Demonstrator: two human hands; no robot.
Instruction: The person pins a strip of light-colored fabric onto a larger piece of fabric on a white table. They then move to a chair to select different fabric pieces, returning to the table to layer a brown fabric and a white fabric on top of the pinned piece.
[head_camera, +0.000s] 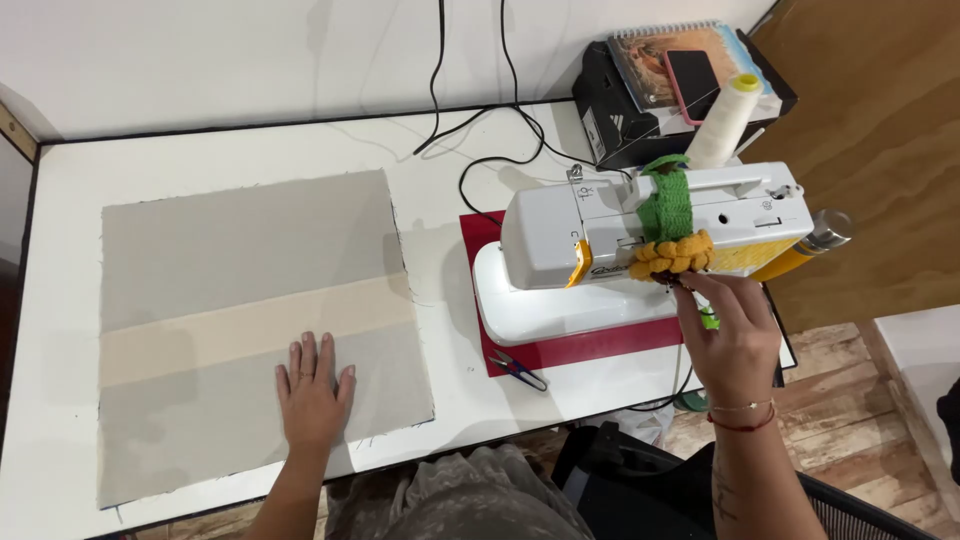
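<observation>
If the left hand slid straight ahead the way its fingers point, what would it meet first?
Left hand lies flat on the grey fabric, fingers pointing away from the person. Going straight on, it would likely cross the cream band first, then more fabric.

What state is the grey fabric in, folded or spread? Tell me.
Spread. The grey fabric lies flat on the white table, with the left hand pressed flat on it.

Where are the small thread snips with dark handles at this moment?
In the head view, the small thread snips with dark handles lie on the white table, at the front left corner of the red mat under the white sewing machine.
</observation>
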